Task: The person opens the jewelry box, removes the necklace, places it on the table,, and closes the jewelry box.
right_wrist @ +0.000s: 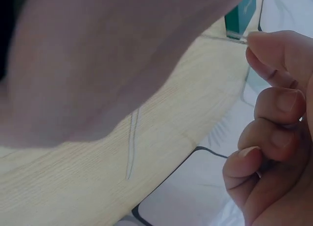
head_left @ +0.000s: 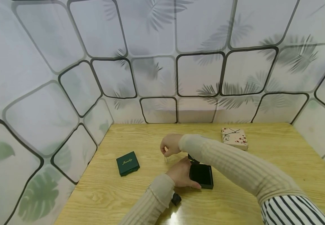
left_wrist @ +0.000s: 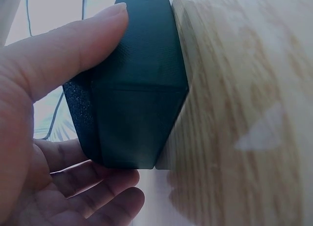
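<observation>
Short of the table's (head_left: 151,137) far edge, open box (head_left: 201,175) is gripped by half-curled left hand (head_left: 181,173); strand (right_wrist: 230,38) (thin) is pinched by curled right hand (head_left: 171,145).

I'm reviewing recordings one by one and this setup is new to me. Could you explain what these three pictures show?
There is no machine here: a person works bare-handed. The wide picture comes from a camera on the head, the others from one on each wrist. On the wooden table lie a green square piece with gold lettering and, further back, a pale box with a branch pattern. The left hand holds an open dark green box between thumb and fingers. The right hand pinches a thin strand, too fine to identify for certain.
</observation>
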### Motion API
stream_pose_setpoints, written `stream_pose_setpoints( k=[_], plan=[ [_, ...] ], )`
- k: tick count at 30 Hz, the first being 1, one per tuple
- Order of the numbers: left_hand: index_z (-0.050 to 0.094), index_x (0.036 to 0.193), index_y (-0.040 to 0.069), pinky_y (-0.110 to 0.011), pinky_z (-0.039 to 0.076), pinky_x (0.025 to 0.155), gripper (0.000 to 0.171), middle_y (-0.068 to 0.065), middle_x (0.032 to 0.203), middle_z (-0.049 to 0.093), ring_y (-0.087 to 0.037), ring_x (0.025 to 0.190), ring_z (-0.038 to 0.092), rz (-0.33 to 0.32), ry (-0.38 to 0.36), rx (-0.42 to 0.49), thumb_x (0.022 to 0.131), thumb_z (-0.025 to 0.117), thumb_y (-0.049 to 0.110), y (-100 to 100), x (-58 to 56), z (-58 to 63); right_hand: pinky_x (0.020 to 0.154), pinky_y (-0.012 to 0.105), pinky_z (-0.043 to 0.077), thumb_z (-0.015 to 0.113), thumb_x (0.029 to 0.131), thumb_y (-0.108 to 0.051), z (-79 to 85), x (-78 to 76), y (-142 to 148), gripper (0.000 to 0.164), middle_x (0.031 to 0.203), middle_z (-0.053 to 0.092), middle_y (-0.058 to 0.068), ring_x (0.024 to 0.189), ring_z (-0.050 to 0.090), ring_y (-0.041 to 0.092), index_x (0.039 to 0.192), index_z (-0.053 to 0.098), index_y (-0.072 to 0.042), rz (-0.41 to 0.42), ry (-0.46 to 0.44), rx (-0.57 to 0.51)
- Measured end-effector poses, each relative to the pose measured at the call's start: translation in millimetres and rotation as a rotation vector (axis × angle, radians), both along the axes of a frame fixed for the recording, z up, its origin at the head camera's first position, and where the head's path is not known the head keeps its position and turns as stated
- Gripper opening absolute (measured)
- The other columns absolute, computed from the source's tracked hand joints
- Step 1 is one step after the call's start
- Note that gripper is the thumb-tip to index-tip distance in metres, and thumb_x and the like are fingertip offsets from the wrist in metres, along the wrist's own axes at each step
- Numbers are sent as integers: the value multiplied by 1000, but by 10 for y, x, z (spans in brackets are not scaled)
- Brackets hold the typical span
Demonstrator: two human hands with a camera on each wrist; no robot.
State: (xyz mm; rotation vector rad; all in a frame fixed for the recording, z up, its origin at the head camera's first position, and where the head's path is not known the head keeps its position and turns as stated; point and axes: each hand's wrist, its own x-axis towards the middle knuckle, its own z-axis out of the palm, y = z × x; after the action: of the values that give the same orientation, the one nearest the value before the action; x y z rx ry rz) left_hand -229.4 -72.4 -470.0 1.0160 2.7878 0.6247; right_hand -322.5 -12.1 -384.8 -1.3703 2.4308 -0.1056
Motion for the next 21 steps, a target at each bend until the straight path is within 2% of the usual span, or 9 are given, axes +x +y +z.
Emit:
stream_pose_setpoints(
  k=[2,4,9,11,15,21],
  plan=[
    [32,149,9,-26,40,101,105,-5,148,38,-15,130,41,-9,-5,1,69,79,59,-7,-6,-8,60,22,39,63,91,-21,6,13,-34,19,63,49,-10,54,39,6,74,63,-27,9,-2,29],
    [30,150,10,-25,39,102,106,-5,150,36,-15,131,40,-5,-16,-12,70,78,60,-11,-12,-22,59,23,39,64,91,-20,14,30,-65,19,63,49,-10,54,38,7,73,64,-27,14,-10,49],
    [41,145,9,-25,41,99,98,-6,144,44,-17,127,44,18,-28,-69,71,74,65,-13,-19,-45,60,23,40,65,89,-20,41,68,-148,19,72,57,-9,59,43,7,72,65,-26,20,-8,114],
    [40,146,11,-25,42,99,98,-6,144,43,-19,128,44,27,-43,-78,72,73,66,-14,-13,-39,61,23,41,66,89,-20,64,82,-189,18,76,60,-10,62,46,8,71,66,-26,13,-5,139],
    [27,152,15,-28,44,96,106,-9,148,40,-22,130,43,60,-118,-53,71,74,64,-12,11,-25,62,23,43,69,88,-20,108,92,-293,16,78,60,-11,67,48,8,72,68,-24,-7,0,187],
    [7,156,23,-28,49,88,113,-15,142,46,-23,117,56,99,-220,-27,73,72,65,19,59,-40,61,23,42,69,88,-21,78,92,-443,17,77,59,-13,69,47,8,72,67,-24,-34,21,238]
  ],
)
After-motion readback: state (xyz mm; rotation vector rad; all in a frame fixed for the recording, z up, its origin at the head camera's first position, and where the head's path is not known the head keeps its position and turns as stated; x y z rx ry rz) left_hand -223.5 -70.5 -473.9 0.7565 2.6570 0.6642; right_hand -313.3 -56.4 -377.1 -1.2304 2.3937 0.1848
